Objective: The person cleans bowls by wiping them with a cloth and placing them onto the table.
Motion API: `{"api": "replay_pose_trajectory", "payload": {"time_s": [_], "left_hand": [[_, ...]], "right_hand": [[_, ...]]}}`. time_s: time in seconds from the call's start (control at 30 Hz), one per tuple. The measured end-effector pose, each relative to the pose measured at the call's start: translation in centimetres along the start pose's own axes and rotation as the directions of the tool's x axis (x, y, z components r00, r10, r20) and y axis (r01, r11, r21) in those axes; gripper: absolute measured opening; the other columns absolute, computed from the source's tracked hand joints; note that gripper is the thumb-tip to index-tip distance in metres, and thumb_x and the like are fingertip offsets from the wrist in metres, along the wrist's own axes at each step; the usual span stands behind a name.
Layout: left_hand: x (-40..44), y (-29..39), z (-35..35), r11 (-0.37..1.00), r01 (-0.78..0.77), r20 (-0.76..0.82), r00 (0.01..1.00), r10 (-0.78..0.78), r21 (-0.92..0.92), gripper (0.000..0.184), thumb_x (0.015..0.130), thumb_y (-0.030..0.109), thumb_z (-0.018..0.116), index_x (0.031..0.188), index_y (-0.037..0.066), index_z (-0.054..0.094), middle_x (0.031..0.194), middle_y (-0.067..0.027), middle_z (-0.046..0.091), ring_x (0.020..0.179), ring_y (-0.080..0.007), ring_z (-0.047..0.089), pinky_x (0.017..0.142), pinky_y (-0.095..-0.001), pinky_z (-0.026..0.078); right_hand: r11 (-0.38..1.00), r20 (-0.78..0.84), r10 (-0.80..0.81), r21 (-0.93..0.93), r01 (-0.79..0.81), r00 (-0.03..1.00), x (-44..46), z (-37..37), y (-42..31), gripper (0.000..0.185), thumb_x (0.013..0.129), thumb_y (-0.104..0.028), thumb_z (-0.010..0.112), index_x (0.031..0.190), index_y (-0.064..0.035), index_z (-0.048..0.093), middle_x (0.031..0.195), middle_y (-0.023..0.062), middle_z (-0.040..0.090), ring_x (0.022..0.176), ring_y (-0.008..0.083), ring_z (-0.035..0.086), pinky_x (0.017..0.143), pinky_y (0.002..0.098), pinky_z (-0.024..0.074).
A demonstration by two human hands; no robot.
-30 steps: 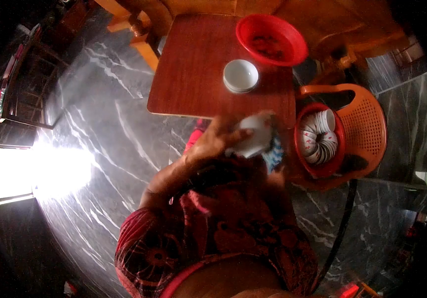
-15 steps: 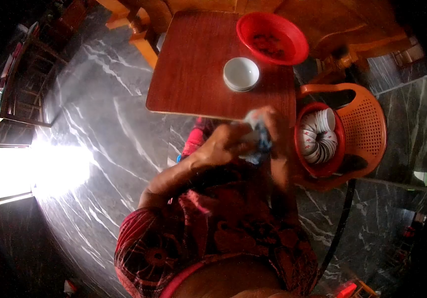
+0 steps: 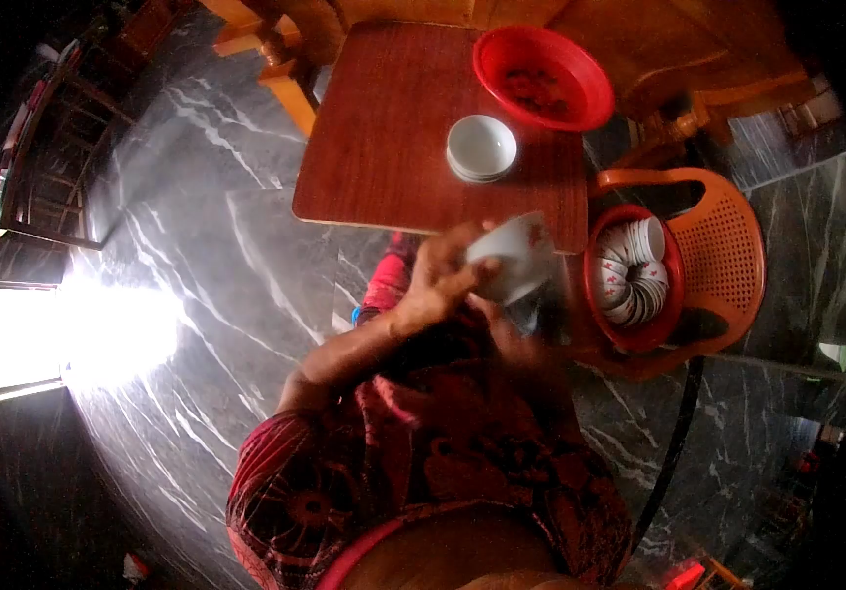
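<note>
There are two hands [image 3: 441,273] [image 3: 508,334], one held bowl [image 3: 513,258], one tabletop bowl stack [image 3: 482,147], two red basins [image 3: 595,93] [image 3: 636,339] and one orange chair [image 3: 724,261].

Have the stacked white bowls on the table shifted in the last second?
No: against the near edge of the table, the stacked bowls have not visibly moved.

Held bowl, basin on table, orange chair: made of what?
Held bowl: probably glazed ceramic; smooth white with a reddish motif, though blurred.
Basin: likely glossy plastic; uniform red, thin rim.
Orange chair: seemingly moulded plastic, satin; perforated panel runs into curved arm.
</note>
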State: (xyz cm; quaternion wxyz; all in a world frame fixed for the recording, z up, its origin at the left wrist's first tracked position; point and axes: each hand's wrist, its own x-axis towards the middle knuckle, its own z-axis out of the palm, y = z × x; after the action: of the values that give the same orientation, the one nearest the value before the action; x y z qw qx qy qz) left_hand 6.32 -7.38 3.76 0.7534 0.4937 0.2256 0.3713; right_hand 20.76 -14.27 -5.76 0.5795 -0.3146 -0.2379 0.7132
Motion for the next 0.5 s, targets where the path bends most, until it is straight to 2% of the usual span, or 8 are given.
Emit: {"api": "replay_pose_trajectory", "payload": {"time_s": [0.07, 0.17, 0.3, 0.37, 0.5], "left_hand": [[-0.2, -0.5, -0.3, 1.0, 0.001, 0.055, 0.998, -0.001, -0.009, 0.027, 0.084, 0.017, 0.059, 0.102, -0.002, 0.056, 0.09, -0.0046, 0.058, 0.084, -0.012, 0.052, 0.075, -0.026, 0.042], [-0.1, 0.2, -0.4, 0.999, -0.002, 0.138, 0.99, 0.009, -0.047, 0.029, 0.083, 0.017, 0.06, 0.104, -0.002, 0.055, 0.092, -0.0061, 0.058, 0.083, -0.0125, 0.052, 0.075, -0.027, 0.043], [0.1, 1.3, -0.9, 0.995, 0.09, 0.117, 0.989, -0.094, 0.037, 0.026, 0.08, 0.02, 0.065, 0.094, -0.001, 0.06, 0.086, -0.0036, 0.06, 0.079, -0.0091, 0.054, 0.069, -0.0242, 0.044], [0.6, 1.8, -2.0, 0.92, 0.275, 0.182, 0.925, -0.332, 0.279, 0.032, 0.08, 0.02, 0.066, 0.1, -0.003, 0.059, 0.095, -0.0072, 0.061, 0.084, -0.0115, 0.055, 0.072, -0.0263, 0.045], [0.3, 1.2, -1.1, 0.934, 0.196, 0.174, 0.951, -0.255, 0.3, 0.039, 0.082, 0.015, 0.062, 0.111, -0.008, 0.05, 0.096, -0.0114, 0.059, 0.084, -0.0158, 0.056, 0.074, -0.027, 0.046]], "right_hand": [[0.986, -0.032, 0.017, -0.167, -0.022, 0.999, -1.0, -0.1, 0.7, 0.034, 0.093, -0.031, 0.038, 0.096, -0.0028, 0.057, 0.088, 0.0111, 0.061, 0.081, 0.0206, 0.06, 0.075, 0.0349, 0.0496], [0.943, -0.079, -0.039, -0.333, 0.011, 0.996, -1.4, -0.1, 0.7, 0.033, 0.094, -0.03, 0.039, 0.095, -0.0029, 0.058, 0.087, 0.0108, 0.061, 0.081, 0.0203, 0.06, 0.074, 0.0342, 0.049], [0.84, -0.136, -0.279, -0.515, 0.173, 0.951, 0.0, 0.4, -1.1, 0.033, 0.094, -0.029, 0.039, 0.093, -0.003, 0.058, 0.087, 0.0103, 0.062, 0.08, 0.0199, 0.06, 0.073, 0.0333, 0.0483], [0.747, -0.123, -0.404, -0.616, 0.249, 0.907, 0.6, 1.0, -2.2, 0.033, 0.094, -0.029, 0.039, 0.093, -0.0031, 0.059, 0.086, 0.01, 0.062, 0.08, 0.0197, 0.06, 0.073, 0.0329, 0.048], [0.544, -0.054, -0.53, -0.787, 0.29, 0.846, 1.2, 0.7, -3.8, 0.032, 0.094, -0.028, 0.039, 0.091, -0.0032, 0.059, 0.086, 0.0096, 0.062, 0.079, 0.0193, 0.06, 0.072, 0.032, 0.0473]]}}
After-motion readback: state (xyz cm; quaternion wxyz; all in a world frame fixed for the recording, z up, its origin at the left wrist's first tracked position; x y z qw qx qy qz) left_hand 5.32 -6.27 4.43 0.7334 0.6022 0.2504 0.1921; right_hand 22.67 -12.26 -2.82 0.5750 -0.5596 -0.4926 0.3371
